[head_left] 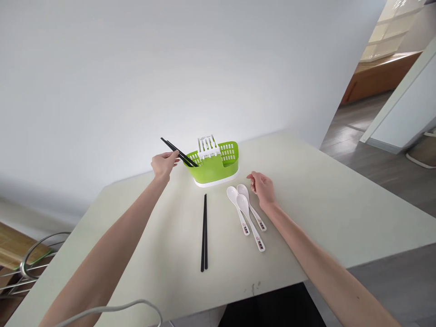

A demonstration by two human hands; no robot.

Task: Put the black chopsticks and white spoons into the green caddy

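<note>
My left hand (164,164) is closed on a pair of black chopsticks (186,159). The chopsticks slant, their lower ends inside the left part of a green utensil basket (214,170) with slotted walls and a white base. A white slotted piece (208,146) sits across the basket's middle. My right hand (263,187) is loosely closed on the table, just right of several white spoons (243,203), and nothing shows in its fingers. In front of the basket lies another pair of black chopsticks (204,236), side by side.
The pale table (327,213) meets a white wall (163,72) behind the basket. A grey cable (119,307) crosses the near left. Left of the table stands a metal rack (25,268) with a wooden board. A doorway opens at the far right, with grey flooring (354,122).
</note>
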